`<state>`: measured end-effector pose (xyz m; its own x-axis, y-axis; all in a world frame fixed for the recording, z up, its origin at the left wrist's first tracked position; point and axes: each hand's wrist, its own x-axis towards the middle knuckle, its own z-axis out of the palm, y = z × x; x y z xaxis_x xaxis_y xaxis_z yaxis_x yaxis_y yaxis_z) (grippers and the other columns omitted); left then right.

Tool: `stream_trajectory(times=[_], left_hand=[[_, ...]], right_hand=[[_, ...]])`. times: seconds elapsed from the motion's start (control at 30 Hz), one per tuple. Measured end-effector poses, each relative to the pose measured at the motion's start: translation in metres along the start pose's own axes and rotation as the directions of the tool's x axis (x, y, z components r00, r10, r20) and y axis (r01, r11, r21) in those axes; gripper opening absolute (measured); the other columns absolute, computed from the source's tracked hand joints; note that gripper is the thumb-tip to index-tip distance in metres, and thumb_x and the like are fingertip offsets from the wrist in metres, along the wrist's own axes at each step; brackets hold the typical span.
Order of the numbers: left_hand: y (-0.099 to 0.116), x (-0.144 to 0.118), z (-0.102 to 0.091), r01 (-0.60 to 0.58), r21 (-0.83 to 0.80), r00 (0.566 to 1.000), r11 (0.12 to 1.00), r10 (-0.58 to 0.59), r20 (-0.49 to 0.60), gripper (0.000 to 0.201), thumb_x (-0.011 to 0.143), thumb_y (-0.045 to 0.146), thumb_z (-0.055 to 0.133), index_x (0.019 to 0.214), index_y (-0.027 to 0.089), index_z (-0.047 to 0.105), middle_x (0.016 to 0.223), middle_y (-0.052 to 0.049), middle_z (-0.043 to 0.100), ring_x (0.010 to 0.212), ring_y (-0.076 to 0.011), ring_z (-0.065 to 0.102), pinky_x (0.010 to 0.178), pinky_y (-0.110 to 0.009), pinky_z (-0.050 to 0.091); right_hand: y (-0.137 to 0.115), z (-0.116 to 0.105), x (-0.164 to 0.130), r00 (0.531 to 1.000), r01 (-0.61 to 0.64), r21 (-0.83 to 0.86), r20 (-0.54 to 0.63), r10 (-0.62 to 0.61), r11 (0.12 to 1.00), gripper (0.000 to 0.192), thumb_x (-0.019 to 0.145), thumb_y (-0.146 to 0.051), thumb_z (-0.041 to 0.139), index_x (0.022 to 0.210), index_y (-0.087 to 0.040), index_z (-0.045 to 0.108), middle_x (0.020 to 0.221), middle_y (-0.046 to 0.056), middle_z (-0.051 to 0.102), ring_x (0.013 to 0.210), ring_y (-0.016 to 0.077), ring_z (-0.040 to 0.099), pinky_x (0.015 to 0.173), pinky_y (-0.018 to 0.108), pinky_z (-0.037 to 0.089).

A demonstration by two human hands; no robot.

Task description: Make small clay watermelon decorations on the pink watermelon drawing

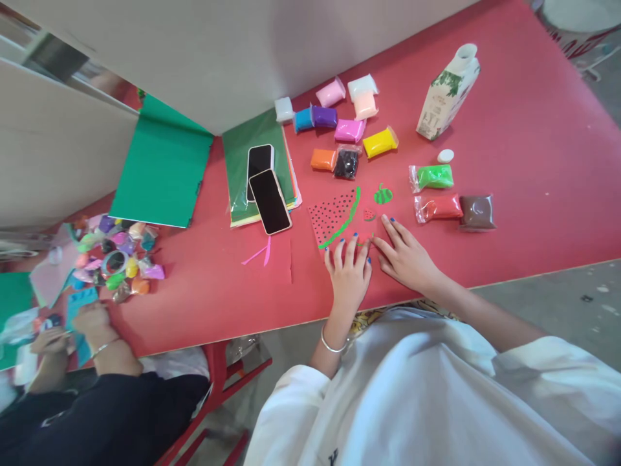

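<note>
A small red clay piece [363, 239] is lying on the red tabletop [509, 213], just below the clay watermelon slice [334, 218], and both hands are meeting over it. The left hand [348, 275] is lying flat, its fingers [350, 254] spread a little, tips touching the slice's lower corner. The right hand [405, 255] is resting palm down beside it, fingers loose, holding nothing. Below the slice the tabletop edge is near; the clay packets [438, 207] to its right are lying well apart.
</note>
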<state>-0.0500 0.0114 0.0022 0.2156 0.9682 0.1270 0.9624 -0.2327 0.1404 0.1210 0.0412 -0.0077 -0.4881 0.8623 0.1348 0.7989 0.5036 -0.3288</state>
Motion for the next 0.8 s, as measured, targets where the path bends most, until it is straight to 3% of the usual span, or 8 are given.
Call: stream_trajectory(times=[0.17,0.37,0.53,0.6,0.67,0.73,0.77,0.8], left_hand=[[0.001,-0.001,0.002,0.022,0.002,1.000,1.000,-0.022,-0.017,0.047,0.091,0.030,0.048,0.138,0.029,0.047,0.140,-0.004,0.052,0.129,-0.0275,0.042,0.114,-0.054,0.022],[0.004,0.002,0.000,0.002,0.016,1.000,1.000,-0.002,0.007,0.050,0.090,0.031,0.049,0.139,0.036,0.044,0.144,-0.002,0.048,0.130,-0.0287,0.041,0.113,-0.057,0.023],[0.004,0.002,0.002,-0.034,0.018,0.999,0.999,0.034,-0.003,0.048,0.090,0.031,0.051,0.137,0.033,0.047,0.142,-0.004,0.051,0.130,-0.0288,0.042,0.113,-0.056,0.025],[0.003,0.003,0.004,-0.049,0.003,0.999,0.999,0.049,0.008,0.048,0.089,0.032,0.052,0.136,0.031,0.049,0.140,-0.004,0.052,0.129,-0.0293,0.042,0.113,-0.055,0.025],[0.002,0.004,0.005,-0.043,-0.008,0.999,0.999,0.043,0.020,0.050,0.088,0.032,0.051,0.138,0.030,0.047,0.141,-0.003,0.051,0.129,-0.0295,0.042,0.113,-0.055,0.024],[0.002,0.006,0.005,-0.035,-0.012,0.999,0.999,0.035,0.016,0.052,0.089,0.031,0.050,0.141,0.027,0.043,0.142,-0.004,0.050,0.129,-0.0284,0.043,0.113,-0.054,0.024],[0.001,0.006,0.004,-0.032,-0.011,0.999,0.999,0.032,0.008,0.052,0.089,0.031,0.049,0.141,0.026,0.042,0.143,-0.005,0.050,0.129,-0.0275,0.043,0.114,-0.053,0.024],[0.001,0.005,0.004,-0.034,-0.011,0.999,0.999,0.034,-0.003,0.052,0.090,0.030,0.048,0.141,0.024,0.042,0.142,-0.006,0.050,0.129,-0.0268,0.043,0.114,-0.052,0.023]], right_hand=[[0.001,-0.001,-0.001,1.000,0.025,-0.013,0.001,-0.025,1.000,0.049,0.088,-0.025,0.052,0.134,-0.008,0.048,0.157,0.021,0.014,0.141,0.0339,0.026,0.111,0.048,0.031],[0.003,0.003,0.000,1.000,0.010,0.023,-0.016,-0.009,1.000,0.050,0.087,-0.025,0.049,0.133,-0.004,0.046,0.155,0.023,0.021,0.142,0.0335,0.025,0.111,0.049,0.031],[-0.014,-0.031,0.004,0.987,-0.025,0.388,-0.136,0.084,0.921,0.048,0.090,-0.023,0.040,0.136,-0.010,0.035,0.146,0.020,0.038,0.143,0.0293,0.022,0.113,0.055,0.029],[-0.039,-0.064,0.003,0.986,0.038,0.678,-0.143,0.081,0.735,0.039,0.092,-0.025,0.038,0.130,-0.020,0.037,0.140,0.016,0.046,0.138,0.0261,0.033,0.112,0.056,0.030],[-0.071,-0.100,0.000,0.997,0.076,0.954,-0.063,-0.053,0.290,0.030,0.093,-0.036,0.030,0.120,-0.026,0.038,0.128,0.012,0.057,0.126,0.0242,0.050,0.100,0.054,0.044],[-0.103,-0.131,-0.002,0.978,-0.032,0.990,0.002,-0.210,-0.141,0.042,0.084,-0.059,0.028,0.117,-0.033,0.036,0.114,0.008,0.066,0.110,0.0289,0.062,0.080,0.056,0.053],[-0.116,-0.143,-0.003,0.944,-0.142,0.961,0.059,-0.325,-0.239,0.050,0.073,-0.067,0.037,0.114,-0.039,0.037,0.109,0.004,0.069,0.105,0.0311,0.064,0.073,0.056,0.055],[-0.126,-0.153,-0.003,0.929,-0.193,0.949,0.095,-0.358,-0.248,0.051,0.066,-0.067,0.043,0.112,-0.045,0.039,0.103,0.000,0.071,0.099,0.0329,0.066,0.065,0.055,0.056]])
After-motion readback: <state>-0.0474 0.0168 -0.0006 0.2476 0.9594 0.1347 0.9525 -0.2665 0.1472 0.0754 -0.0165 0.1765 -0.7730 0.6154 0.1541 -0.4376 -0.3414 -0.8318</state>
